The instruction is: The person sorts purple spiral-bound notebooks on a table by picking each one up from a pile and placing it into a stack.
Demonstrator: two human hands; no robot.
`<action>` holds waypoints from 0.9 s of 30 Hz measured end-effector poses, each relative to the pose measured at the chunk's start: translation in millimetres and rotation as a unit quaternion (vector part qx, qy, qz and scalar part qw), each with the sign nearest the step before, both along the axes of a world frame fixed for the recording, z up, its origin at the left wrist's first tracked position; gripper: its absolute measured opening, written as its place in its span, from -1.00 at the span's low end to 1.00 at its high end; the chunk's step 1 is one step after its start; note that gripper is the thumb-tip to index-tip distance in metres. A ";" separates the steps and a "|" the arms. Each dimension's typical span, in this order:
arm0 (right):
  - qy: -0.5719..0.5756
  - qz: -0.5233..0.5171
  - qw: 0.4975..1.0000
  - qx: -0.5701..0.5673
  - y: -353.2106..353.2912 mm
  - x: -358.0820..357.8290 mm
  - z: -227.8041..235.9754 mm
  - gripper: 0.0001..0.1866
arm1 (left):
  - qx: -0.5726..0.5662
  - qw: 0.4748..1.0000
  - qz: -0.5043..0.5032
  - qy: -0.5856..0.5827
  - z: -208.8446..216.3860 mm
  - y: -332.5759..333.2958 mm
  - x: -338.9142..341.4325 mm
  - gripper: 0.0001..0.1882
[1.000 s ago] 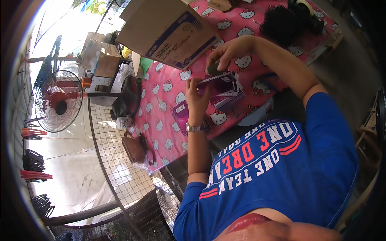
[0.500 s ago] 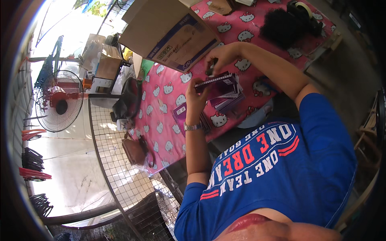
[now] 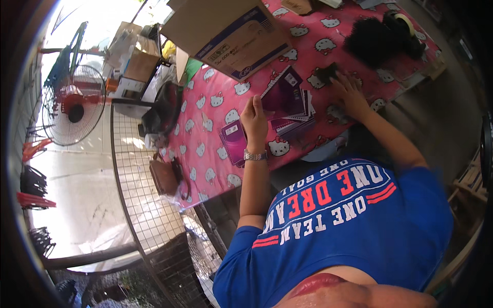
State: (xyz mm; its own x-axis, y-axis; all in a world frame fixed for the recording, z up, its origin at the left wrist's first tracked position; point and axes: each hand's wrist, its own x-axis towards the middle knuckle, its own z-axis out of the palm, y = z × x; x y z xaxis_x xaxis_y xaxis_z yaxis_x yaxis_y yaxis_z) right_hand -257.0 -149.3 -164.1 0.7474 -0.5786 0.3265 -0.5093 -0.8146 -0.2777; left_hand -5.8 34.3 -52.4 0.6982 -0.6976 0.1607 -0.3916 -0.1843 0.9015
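Observation:
My left hand grips the left edge of a purple notebook with thumb and fingers pressed together. The notebook is tilted up over a stack of purple spiral notebooks, whose wire-bound edges show. To the right, my right hand is stretched over the table with its fingers apart. At its fingertips lies a small dark thing, too blurred to name. Beside my left wrist, another pile of purple notebooks lies on the pink table cover.
A cardboard box with raised flaps stands behind the notebooks. At the far right are a fluffy black heap and a tape roll. A brown bag sits at the table's left edge, near a fan.
My right hand has moved right, away from the notebook, and its fingers have spread. The notebook in my left hand has turned so its cover shows more.

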 end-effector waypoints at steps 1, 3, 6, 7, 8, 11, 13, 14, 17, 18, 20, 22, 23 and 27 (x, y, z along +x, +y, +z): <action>0.034 0.006 0.999 0.023 11.4 -18.5 -3.5 -0.09 | -0.025 0.999 0.002 0.045 2.8 -5.8 -7.8 -0.80; 0.088 0.007 0.993 0.073 37.1 -38.5 -13.4 -0.18 | -0.111 0.993 0.024 -0.018 8.1 -13.1 -23.6 -0.76; 0.046 0.010 0.994 0.103 30.3 -48.5 -23.9 -0.27 | -0.098 0.986 0.017 -0.136 9.7 -14.6 -21.1 -0.78; 0.046 0.012 0.993 0.105 32.3 -45.2 -19.1 -0.27 | -0.068 0.995 0.019 -0.075 11.7 -13.5 -18.5 -0.80; -0.081 0.002 0.986 0.144 34.0 -37.7 -2.9 -0.30 | -0.039 0.999 0.022 -0.015 12.1 -12.4 -16.3 -0.81; -0.234 0.046 0.961 0.143 49.1 -12.4 67.0 -0.36 | -0.046 0.996 0.023 -0.073 9.1 -8.9 -18.5 -0.79; -0.260 0.098 0.955 0.102 61.2 6.5 102.7 -0.39 | -0.074 0.992 0.014 -0.103 9.6 -11.7 -24.1 -0.79; -0.258 0.144 0.948 0.121 66.0 15.1 114.2 -0.40 | -0.100 0.986 0.007 -0.134 10.6 -12.6 -25.6 -0.78; -0.247 0.200 0.942 0.106 75.9 39.9 136.1 -0.40 | -0.018 0.999 -0.001 -0.028 7.5 -8.8 -12.4 -0.81; -0.238 0.210 0.945 0.076 76.9 44.9 140.5 -0.40 | -0.021 0.999 -0.003 -0.028 6.1 -11.1 -15.0 -0.81; -0.239 0.208 0.946 0.070 78.8 53.1 139.7 -0.40 | -0.137 0.990 0.001 -0.044 9.8 -14.3 -25.4 -0.79; -0.241 0.208 0.946 0.065 79.6 57.3 139.4 -0.41 | -0.105 0.993 -0.004 -0.043 11.9 -10.1 -25.6 -0.84; -0.236 0.208 0.948 0.051 79.8 58.4 139.7 -0.41 | -0.073 0.996 -0.008 -0.042 12.9 -8.7 -24.8 -0.88; -0.212 0.208 0.955 0.015 84.1 63.1 142.8 -0.41 | -0.079 0.996 -0.021 0.024 0.7 -3.0 -12.5 -0.86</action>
State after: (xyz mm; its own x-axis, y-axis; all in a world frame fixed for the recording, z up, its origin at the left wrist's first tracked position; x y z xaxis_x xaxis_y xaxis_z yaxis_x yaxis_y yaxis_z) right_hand -193.9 -65.2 -21.2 0.7196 -0.2737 0.6382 0.0201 -0.9105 -0.4131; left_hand -18.3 31.3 -51.7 0.6781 -0.6952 0.2385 -0.3516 -0.0219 0.9359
